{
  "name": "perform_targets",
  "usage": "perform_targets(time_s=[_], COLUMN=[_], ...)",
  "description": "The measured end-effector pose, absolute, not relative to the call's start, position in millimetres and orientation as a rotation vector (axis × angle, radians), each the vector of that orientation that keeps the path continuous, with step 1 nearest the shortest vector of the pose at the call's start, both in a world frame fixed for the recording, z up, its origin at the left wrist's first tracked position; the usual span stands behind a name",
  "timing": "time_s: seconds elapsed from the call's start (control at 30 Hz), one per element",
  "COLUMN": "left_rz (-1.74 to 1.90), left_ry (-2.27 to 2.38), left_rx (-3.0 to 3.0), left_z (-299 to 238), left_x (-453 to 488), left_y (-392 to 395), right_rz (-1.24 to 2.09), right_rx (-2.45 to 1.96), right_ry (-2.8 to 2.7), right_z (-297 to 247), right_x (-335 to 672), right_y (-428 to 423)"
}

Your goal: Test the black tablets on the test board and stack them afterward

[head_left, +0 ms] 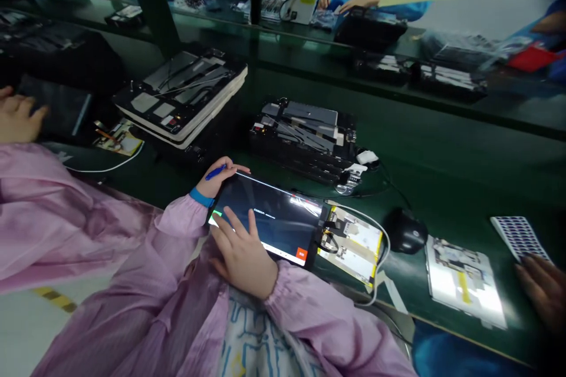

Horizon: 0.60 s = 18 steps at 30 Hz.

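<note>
A tablet screen (283,218) with a mostly dark display, a red button at its lower right and a green patch at its left lies tilted in front of me. My left hand (221,175) is at the screen's upper left corner, with a blue pen (216,172) tucked in its fingers and a blue band around the wrist. My right hand (245,256) spreads its fingers over the lower left of the display, apparently touching it. Short cables join the screen's right side to an opened tablet body (354,241) with yellow-edged white batteries.
Behind the screen stand stacked trays of parts (305,129) and a taller foam-edged stack (181,97). To the right are a black mouse (405,231), a silver tablet housing (466,283) and a label sheet (519,235). Co-workers' hands show at left (20,118) and right (542,285).
</note>
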<state>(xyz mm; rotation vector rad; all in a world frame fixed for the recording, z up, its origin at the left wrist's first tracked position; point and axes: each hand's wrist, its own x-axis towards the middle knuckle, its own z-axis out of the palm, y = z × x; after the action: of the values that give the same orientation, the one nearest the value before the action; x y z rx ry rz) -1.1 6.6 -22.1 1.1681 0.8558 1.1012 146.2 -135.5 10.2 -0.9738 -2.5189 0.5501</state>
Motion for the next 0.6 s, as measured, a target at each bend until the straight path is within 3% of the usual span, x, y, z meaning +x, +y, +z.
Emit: perform_targets(time_s=[0.23, 0.43, 0.6], left_rz=[1.098, 1.074, 1.03], left_ry=[0.824, 0.844, 0.83], left_rx=[1.202, 1.169, 1.151], left_z=[-25, -24, -19], left_x=[-3, -2, -2], left_y=[8, 7, 5], right_rz=[0.477, 0.269, 0.152], right_rx=[-1.074, -1.489, -1.574], right_ry=[-2.386, -2.228, -2.281], right_z=[13, 4, -6], right_x=[157, 211, 234], right_y=[-146, -159, -164])
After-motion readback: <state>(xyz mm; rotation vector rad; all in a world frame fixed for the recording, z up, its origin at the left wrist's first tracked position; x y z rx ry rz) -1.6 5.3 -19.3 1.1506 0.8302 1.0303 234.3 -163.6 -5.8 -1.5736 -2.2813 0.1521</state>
